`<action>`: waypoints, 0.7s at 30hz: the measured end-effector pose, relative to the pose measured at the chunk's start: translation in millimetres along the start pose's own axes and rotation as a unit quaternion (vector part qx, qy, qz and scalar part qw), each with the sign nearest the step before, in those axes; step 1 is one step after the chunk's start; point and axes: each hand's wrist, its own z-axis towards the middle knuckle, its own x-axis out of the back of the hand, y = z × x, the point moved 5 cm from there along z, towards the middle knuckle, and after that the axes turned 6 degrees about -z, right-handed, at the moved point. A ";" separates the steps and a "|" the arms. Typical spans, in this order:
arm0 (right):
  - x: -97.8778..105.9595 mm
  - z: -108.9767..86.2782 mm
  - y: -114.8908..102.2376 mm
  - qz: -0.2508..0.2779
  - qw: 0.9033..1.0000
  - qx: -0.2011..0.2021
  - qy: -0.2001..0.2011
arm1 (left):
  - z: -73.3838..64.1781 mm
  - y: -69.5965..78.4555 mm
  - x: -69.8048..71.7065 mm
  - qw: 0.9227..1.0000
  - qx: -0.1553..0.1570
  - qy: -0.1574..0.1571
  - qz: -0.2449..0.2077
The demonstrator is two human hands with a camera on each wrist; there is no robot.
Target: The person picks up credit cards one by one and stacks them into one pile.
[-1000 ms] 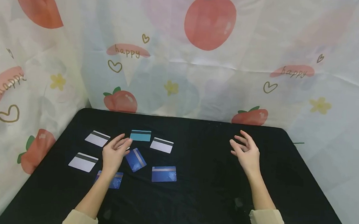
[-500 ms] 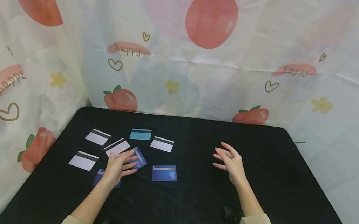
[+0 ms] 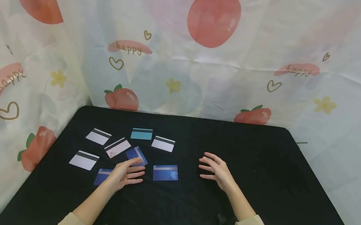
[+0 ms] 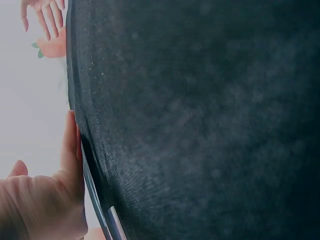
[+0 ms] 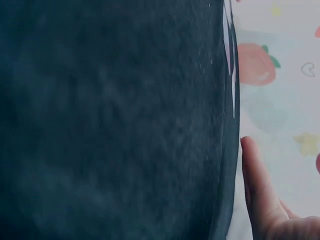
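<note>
On the black worktop (image 3: 189, 205), nearest its left edge, a front white card (image 3: 84, 161) is seen, and a rear white card (image 3: 98, 138) is set beyond it, toward the far left corner. To their right, a half-covered blue card (image 3: 100, 177) is partly hidden by the left hand (image 3: 123, 174); farther back, a tilted white card (image 3: 118, 148) is placed, its long axis slanted from near left to far right. By the left hand nothing is held: its fingers are extended and spread, pointed toward the right edge. A slanted blue card (image 3: 135, 153), its long axis angled from far left to near right, is overlapped by that hand in the head view; whether it is touched cannot be told. Near the far edge a teal card (image 3: 141, 135) is laid, with a right-hand white card (image 3: 163, 145) beside it. Between the hands a square-set blue card (image 3: 165, 174) is found, its long axis nearly parallel to the far edge, just beside the left hand's fingertips and farther from the right hand (image 3: 218, 172), by which nothing is held either, its fingers extended, parted and turned toward the left edge.
</note>
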 end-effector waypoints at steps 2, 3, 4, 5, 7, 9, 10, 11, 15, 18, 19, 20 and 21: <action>-5.3 0.4 1.3 0.003 1.000 -0.005 -0.014 | 1.1 -1.3 -1.2 1.000 0.007 -0.002 -0.004; -7.6 0.6 1.9 0.004 1.000 -0.007 -0.019 | 1.7 -1.8 -1.8 1.000 0.011 -0.004 -0.006; -9.9 0.9 2.5 0.004 1.000 -0.009 -0.023 | 2.4 -2.5 -2.1 1.000 0.015 -0.005 -0.009; -12.3 1.3 2.9 0.001 1.000 -0.010 -0.028 | 2.9 -3.1 -2.5 1.000 0.019 -0.006 -0.010; -16.6 2.2 4.0 -0.002 0.999 -0.016 -0.034 | 3.7 -4.2 -2.9 1.000 0.026 -0.008 -0.011; -20.7 3.4 5.4 -0.004 0.999 -0.023 -0.037 | 4.6 -5.4 -2.9 0.999 0.031 -0.010 -0.010; -22.8 3.9 6.0 -0.005 0.999 -0.026 -0.040 | 5.0 -6.1 -2.7 0.999 0.034 -0.009 -0.010; -24.8 4.5 6.4 -0.005 0.999 -0.029 -0.043 | 5.3 -6.3 -2.9 0.999 0.036 -0.011 -0.010; -31.7 6.2 8.8 0.000 0.998 -0.041 -0.056 | 6.7 -8.1 -3.3 0.999 0.045 -0.017 -0.018; -36.5 6.7 10.5 0.008 0.996 -0.048 -0.069 | 7.5 -9.7 -4.1 0.998 0.053 -0.027 -0.023; -37.9 6.8 11.1 0.011 0.996 -0.050 -0.072 | 7.9 -10.2 -4.2 0.998 0.057 -0.030 -0.024; -39.3 6.9 11.8 0.015 0.996 -0.052 -0.075 | 8.1 -10.6 -4.5 0.997 0.060 -0.034 -0.026; -40.9 6.8 12.3 0.019 0.995 -0.053 -0.079 | 8.2 -11.0 -4.7 0.997 0.063 -0.037 -0.027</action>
